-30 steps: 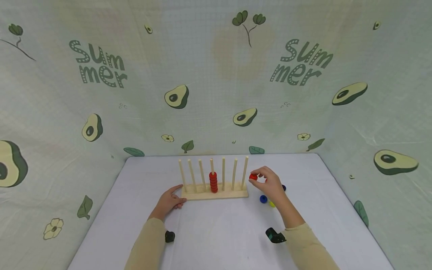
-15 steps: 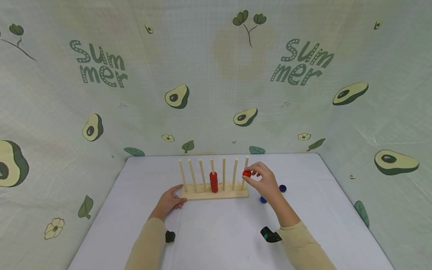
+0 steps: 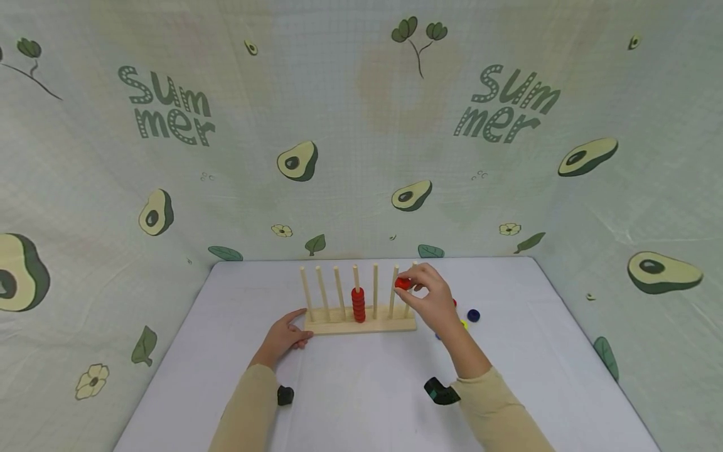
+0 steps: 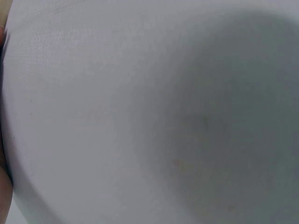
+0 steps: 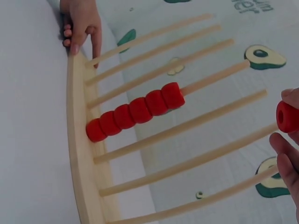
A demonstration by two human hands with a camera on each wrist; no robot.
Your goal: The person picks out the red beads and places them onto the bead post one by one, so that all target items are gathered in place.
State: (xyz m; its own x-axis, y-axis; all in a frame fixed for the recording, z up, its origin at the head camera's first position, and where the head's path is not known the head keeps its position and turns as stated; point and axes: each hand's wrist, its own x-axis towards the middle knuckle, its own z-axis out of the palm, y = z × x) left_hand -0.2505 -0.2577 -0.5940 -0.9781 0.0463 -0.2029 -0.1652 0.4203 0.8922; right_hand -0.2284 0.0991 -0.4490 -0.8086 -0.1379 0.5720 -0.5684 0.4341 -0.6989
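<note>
A wooden peg rack (image 3: pixel 333 327) with a row of upright pegs stands on the table. Its middle peg carries a stack of several red beads (image 3: pixel 358 306), also plain in the right wrist view. At the rack's left end, my left hand (image 3: pixel 281 337) grips the base, thumb in front and a finger behind. My right hand (image 3: pixel 433 300) pinches a red bead (image 3: pixel 402 284) between thumb and fingers, near the upper part of the pegs at the right. In the right wrist view this bead (image 5: pixel 286 117) shows its hole, apart from the stack. The left wrist view shows mostly cloth.
Right of the rack lie a dark blue bead (image 3: pixel 473 316), a yellow bead (image 3: pixel 464 324), and a red bead and a blue one partly hidden by my right hand. White cloth covers the table (image 3: pixel 361 395). A printed curtain (image 3: pixel 350 125) hangs behind it.
My right hand has moved left with the red bead, from beyond the rack's right end to the pegs at the right. My left hand keeps its place on the base.
</note>
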